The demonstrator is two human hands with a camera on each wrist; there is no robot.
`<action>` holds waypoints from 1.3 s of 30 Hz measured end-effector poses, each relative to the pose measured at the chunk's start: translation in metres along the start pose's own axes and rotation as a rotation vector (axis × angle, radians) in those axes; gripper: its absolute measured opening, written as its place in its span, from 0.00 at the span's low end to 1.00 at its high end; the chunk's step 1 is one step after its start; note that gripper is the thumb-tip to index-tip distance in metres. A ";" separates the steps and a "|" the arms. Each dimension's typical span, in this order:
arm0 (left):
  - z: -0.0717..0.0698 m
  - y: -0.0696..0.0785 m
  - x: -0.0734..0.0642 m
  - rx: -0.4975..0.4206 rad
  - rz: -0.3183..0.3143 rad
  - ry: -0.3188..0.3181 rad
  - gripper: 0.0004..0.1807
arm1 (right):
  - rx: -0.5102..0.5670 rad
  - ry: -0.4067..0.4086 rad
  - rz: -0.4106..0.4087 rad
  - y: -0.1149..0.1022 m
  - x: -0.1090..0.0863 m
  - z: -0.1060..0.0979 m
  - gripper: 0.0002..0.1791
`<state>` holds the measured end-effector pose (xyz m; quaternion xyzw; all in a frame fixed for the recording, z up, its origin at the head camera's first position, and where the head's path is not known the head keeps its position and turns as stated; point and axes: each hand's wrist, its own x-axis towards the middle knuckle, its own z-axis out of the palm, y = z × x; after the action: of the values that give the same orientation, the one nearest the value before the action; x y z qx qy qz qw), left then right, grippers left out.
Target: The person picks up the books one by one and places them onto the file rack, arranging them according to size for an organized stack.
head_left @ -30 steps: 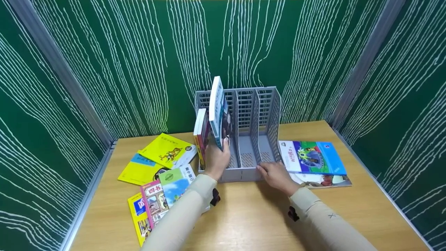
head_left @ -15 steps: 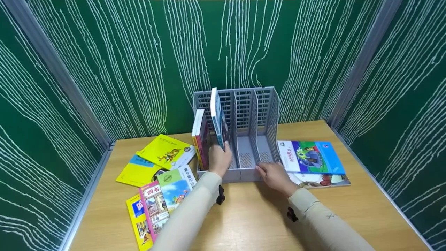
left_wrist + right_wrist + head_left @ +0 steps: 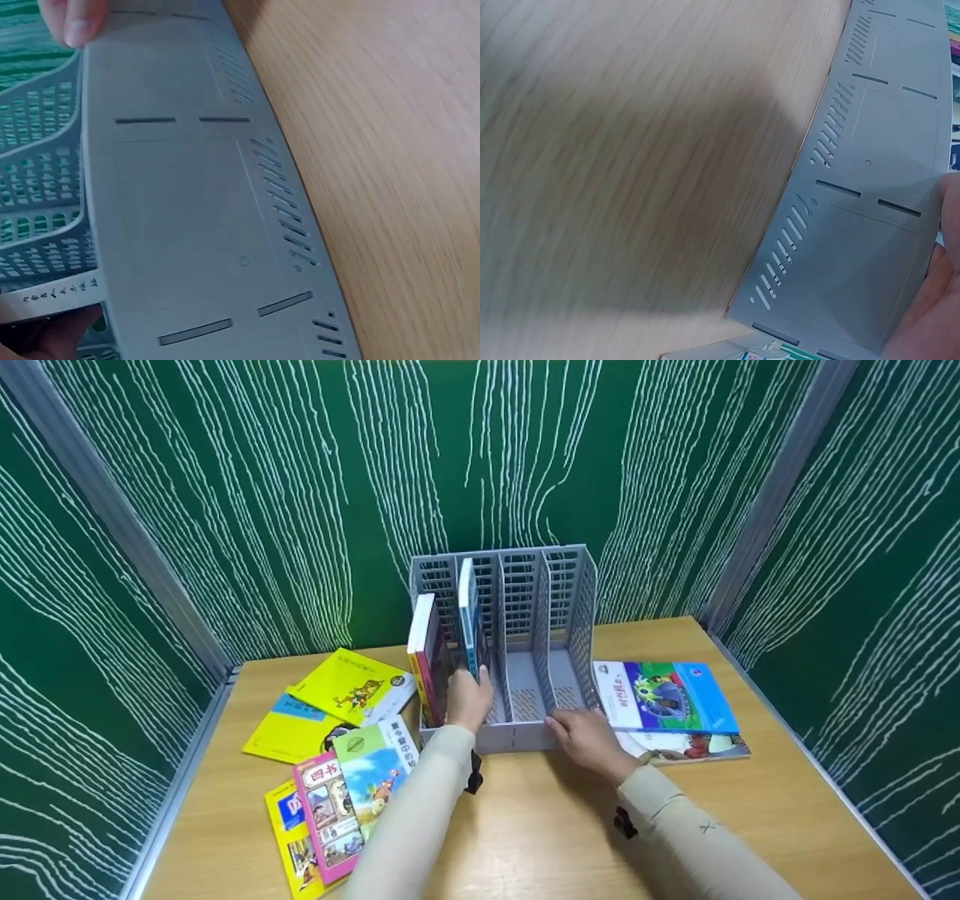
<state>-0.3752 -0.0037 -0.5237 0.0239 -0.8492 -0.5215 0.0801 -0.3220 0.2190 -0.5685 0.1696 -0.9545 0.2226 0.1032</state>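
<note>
A grey file rack [image 3: 495, 737] with upright dividers stands on the table. My left hand [image 3: 470, 701] reaches over its front edge and grips the lower part of a book with a teal-and-white spine [image 3: 469, 622], upright in the second compartment from the left. In the left wrist view the book's end [image 3: 49, 296] shows just above the left fingers [image 3: 64, 330]. My right hand [image 3: 589, 739] holds the rack's front edge near its right end; the right wrist view shows its fingers curled over the rim. Two books [image 3: 425, 660] stand in the leftmost compartment.
Left of the rack lie yellow books [image 3: 352, 686], a pink comic-style book [image 3: 326, 817] and a green-and-blue book [image 3: 375, 765], overlapping. A blue-and-purple book [image 3: 667, 697] lies on another book [image 3: 697, 746] at the right. Green walls enclose the wooden table [image 3: 540, 840].
My left hand has lowered the teal-spined book into the rack's second compartment, and the book now stands lower and straighter. The right hand keeps its hold on the front edge.
</note>
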 end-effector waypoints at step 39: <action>-0.049 0.035 0.022 0.117 -0.004 -0.160 0.24 | -0.006 0.003 0.006 -0.003 -0.003 -0.002 0.18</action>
<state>-0.3877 -0.0341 -0.4687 -0.0117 -0.8817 -0.4715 0.0095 -0.3180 0.2183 -0.5662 0.1659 -0.9555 0.2205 0.1046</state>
